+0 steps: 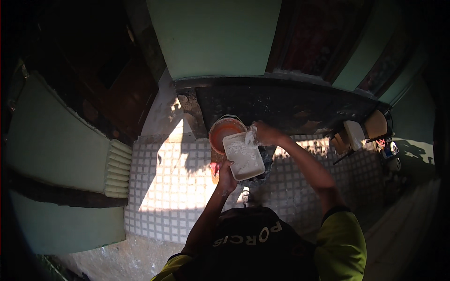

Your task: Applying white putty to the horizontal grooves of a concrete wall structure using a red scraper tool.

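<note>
A pale, shallow rectangular tray [244, 161] is held out in front of me, with white powder or paste spread over its inside. My left hand [227, 179] grips the tray by its near left side. Up at the tray's far right corner, my right hand [267, 134] is closed on something coated white, whose shape I cannot make out. Just beyond the tray stands an orange bucket [220, 133] with whitish smears, its near part hidden by the tray. A dark crumpled bag or sheet [268, 161] shows partly beneath the tray's right side.
Underfoot is a pale tiled floor [173, 178], half in bright sun. A dark ledge [267, 105] runs along the green wall [215, 37]. Chairs [355, 135] stand at the right, a brown wooden door or cabinet [103, 84] at the left. A small red item [214, 167] lies near my left hand.
</note>
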`<state>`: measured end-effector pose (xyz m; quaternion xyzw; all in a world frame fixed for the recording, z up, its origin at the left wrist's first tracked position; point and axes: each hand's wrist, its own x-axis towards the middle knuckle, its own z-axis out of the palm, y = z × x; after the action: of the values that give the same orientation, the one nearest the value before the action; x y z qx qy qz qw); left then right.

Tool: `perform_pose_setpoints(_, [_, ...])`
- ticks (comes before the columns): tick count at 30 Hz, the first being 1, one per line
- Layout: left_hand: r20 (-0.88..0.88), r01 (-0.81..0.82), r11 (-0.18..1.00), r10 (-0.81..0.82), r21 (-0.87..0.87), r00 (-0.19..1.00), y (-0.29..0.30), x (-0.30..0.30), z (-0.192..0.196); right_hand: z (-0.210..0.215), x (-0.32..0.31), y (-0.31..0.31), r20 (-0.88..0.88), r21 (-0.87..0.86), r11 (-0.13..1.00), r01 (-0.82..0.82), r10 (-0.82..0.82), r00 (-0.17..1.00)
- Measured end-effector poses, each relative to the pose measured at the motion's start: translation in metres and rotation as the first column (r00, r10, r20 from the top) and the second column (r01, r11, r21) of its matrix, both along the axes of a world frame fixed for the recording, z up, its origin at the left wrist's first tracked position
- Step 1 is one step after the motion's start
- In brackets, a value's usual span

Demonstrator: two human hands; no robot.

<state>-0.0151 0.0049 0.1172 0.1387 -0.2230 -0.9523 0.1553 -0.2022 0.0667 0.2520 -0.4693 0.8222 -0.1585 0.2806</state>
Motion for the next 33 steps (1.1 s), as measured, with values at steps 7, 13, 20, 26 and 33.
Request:
perform_pose_setpoints(7, [-0.047,-0.064,0.998,0.064,0.005,0.997,-0.005,0.002,0.012,-0.035,0.01,0.019,0.127,0.051,0.984,-0.169,0.161,0.979])
perform_pose_setpoints(13, [-0.057,-0.044,0.999,0.044,0.009,0.997,-0.005,0.003,0.016,-0.019,0.031,0.004,0.041,0.027,0.983,-0.184,0.183,0.982])
perform_pose_setpoints(20, [-0.05,0.028,0.999,-0.026,0.031,0.998,-0.004,0.007,0.015,-0.001,0.034,-0.028,-0.084,-0.176,0.977,-0.122,0.109,0.99])
perform_pose_setpoints(26, [-0.064,0.004,1.0,-0.004,-0.004,0.998,-0.005,0.009,0.015,0.029,0.036,-0.038,-0.001,0.012,0.972,-0.234,0.234,0.972])
perform_pose_setpoints(33, [-0.074,-0.045,0.999,0.043,-0.014,0.996,-0.005,0.014,0.021,0.042,0.028,-0.028,-0.12,0.011,0.989,-0.148,0.148,0.982])
